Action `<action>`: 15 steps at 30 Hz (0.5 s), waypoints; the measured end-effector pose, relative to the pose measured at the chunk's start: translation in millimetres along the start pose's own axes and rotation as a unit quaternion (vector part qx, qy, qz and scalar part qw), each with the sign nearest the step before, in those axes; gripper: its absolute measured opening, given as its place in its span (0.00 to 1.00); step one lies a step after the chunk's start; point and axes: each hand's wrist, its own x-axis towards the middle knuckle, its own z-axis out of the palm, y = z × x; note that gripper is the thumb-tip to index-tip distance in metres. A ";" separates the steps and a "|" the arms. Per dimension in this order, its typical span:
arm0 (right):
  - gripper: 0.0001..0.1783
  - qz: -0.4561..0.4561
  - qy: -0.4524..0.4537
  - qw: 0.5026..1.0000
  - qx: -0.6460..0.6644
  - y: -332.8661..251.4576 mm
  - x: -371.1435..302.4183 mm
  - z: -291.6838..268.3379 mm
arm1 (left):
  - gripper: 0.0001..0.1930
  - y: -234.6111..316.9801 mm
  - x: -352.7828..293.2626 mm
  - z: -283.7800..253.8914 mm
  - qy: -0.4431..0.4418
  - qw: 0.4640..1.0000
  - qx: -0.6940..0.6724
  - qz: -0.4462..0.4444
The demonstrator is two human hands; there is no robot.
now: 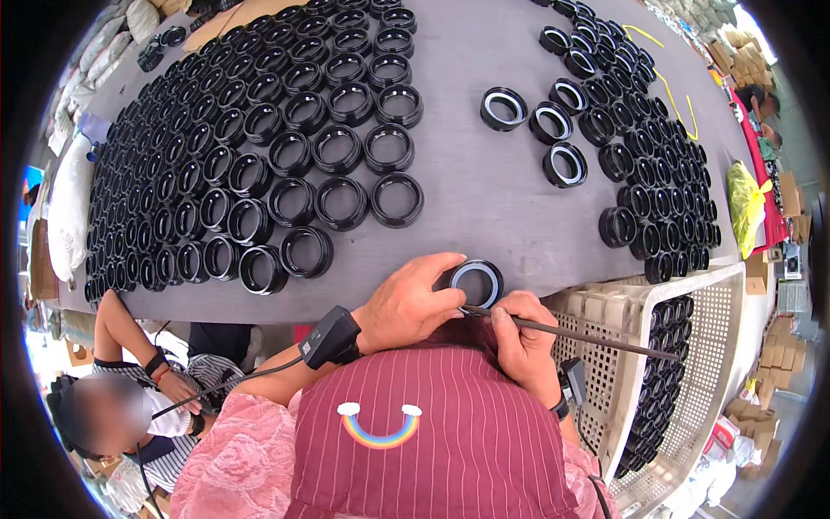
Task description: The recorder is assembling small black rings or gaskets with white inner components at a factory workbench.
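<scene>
My left hand grips a black ring with a pale inner band, fingers and thumb at its left side. The ring is at the near edge of the table, its opening turned up toward me. Closed around a thin dark rod, my right hand is just right of the ring. The rod's left tip meets the ring's near rim, close to my left thumb. Its other end sticks out to the right over a crate. A few loose rings with pale inner bands, one of them a black ring, lie beyond my hands.
Rows of black rings cover the grey table at left; more black rings stand at right. A pale plastic crate holding rings adjoins the near right edge. Another person's arm rests at the near left. A yellow bag sits far right.
</scene>
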 end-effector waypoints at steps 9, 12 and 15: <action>0.05 -0.079 0.014 0.987 -0.140 -4.2 27.5 -4.7 | 0.12 -5.5 -1.9 2.6 0.012 1.000 0.005 0.014; 0.05 -0.087 -0.048 0.990 -0.098 -2.0 31.5 4.9 | 0.12 -8.1 -3.4 2.2 0.014 1.000 0.003 0.011; 0.04 -0.075 -0.078 0.991 -0.076 -2.8 30.6 4.4 | 0.14 -10.6 -5.7 -0.2 0.013 0.999 0.018 0.023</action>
